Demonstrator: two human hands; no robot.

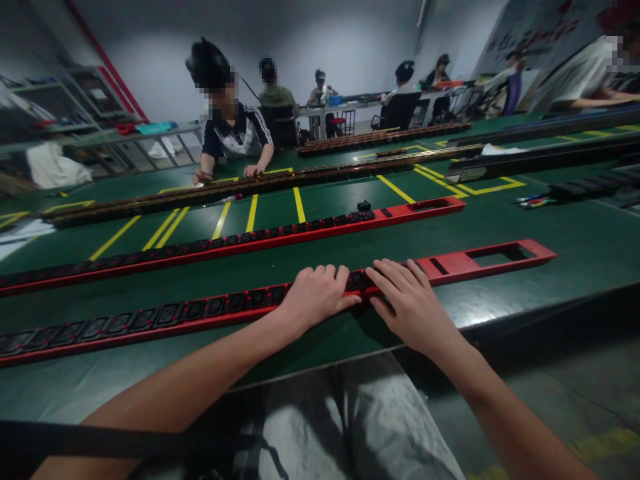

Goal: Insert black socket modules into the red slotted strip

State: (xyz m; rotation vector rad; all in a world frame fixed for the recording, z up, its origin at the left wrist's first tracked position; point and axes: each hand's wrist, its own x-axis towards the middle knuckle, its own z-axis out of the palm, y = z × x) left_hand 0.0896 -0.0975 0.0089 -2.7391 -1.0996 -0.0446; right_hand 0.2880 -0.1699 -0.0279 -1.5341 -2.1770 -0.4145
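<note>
A long red power strip with a row of black sockets lies across the green table in front of me. My left hand is closed over it, with the fingers bent across the top and the thumb along the near edge. Just to the right, my right hand rests on the same strip with its fingers stretched out and slightly apart. One black socket shows between the two hands. Beyond my right hand, the strip's bare end has a small slot and a rectangular cutout. The sockets under my palms are hidden.
A second red strip lies behind, with a small black part beside it. Farther back are dark long rails, and a person sits opposite. Coloured wires stick out at right. Yellow tape marks the green table.
</note>
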